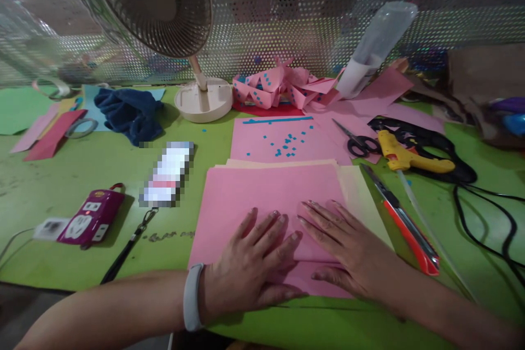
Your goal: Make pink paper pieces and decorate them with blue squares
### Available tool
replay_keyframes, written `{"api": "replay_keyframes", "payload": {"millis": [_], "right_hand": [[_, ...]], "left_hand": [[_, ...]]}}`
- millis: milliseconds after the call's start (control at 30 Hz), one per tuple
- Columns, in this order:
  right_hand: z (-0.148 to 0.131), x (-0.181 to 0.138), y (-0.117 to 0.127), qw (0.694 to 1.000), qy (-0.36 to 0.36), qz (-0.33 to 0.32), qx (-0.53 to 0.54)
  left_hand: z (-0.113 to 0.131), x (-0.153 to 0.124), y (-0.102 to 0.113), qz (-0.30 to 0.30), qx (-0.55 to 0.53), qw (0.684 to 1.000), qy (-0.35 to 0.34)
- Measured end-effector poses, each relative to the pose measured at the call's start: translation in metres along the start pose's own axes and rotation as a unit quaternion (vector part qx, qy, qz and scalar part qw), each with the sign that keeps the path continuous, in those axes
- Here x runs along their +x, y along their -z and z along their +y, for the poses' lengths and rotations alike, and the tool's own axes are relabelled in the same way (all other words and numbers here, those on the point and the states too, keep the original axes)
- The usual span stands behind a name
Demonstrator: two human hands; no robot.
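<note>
Left hand [256, 257] and right hand [355, 251] flat on pink paper [266, 188], grip spread, holding nothing; probably flattening or folding step, next calls for even pressure.

A smooth, light grey wristband [192, 298] circles the left wrist [208, 292]. The left hand [255, 263], right hand [348, 243] and forearms [118, 303] are bare.

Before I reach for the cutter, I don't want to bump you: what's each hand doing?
Left hand: open, palm down on the pink paper, gripping nothing.
Right hand: open, palm down on the same paper, gripping nothing.
</note>
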State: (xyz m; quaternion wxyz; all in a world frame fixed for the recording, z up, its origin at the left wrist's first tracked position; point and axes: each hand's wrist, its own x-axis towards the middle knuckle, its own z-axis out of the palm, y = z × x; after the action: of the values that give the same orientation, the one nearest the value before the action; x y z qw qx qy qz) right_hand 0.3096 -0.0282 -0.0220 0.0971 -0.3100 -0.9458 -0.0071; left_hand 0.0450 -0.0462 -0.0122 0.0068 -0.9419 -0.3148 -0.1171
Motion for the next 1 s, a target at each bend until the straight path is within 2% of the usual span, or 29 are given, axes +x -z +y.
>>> {"api": "replay_keyframes", "payload": {"millis": [500,1000], "right_hand": [[-0.004,0.005,0.008,0.997,-0.039,-0.04,0.054],[-0.004,0.005,0.011,0.993,-0.061,-0.054,0.084]], "left_hand": [[-0.001,-0.002,-0.004,0.003,-0.009,1.0,-0.004],[-0.004,-0.001,-0.003,0.004,0.006,1.0,-0.016]]}}
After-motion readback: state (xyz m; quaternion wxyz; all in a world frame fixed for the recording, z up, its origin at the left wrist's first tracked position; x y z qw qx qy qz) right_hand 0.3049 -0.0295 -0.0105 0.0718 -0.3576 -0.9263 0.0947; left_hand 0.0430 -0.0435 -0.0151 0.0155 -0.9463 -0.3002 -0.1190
